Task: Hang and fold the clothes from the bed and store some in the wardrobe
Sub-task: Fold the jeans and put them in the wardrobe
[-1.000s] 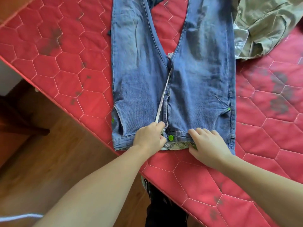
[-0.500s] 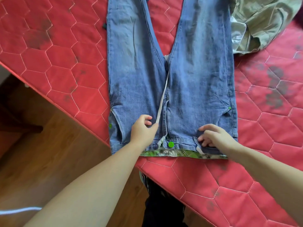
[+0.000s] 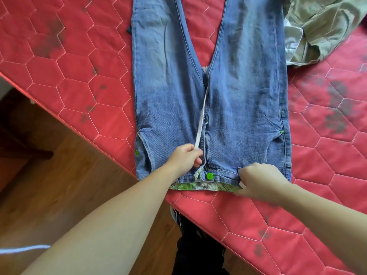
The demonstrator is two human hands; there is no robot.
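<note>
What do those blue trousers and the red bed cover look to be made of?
The trousers look like denim: faded matt blue with a fine diagonal weave, stitched seams, and a green plaid lining at the waistband. The bed cover seems a quilted woven fabric, matt red, stitched in padded hexagons, with dark smudges.

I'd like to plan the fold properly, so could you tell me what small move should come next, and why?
Probably tuck the white strap, pinched by the left hand, inside the jeans: it lies loose across the fly, while the right hand grips the waistband.
</note>
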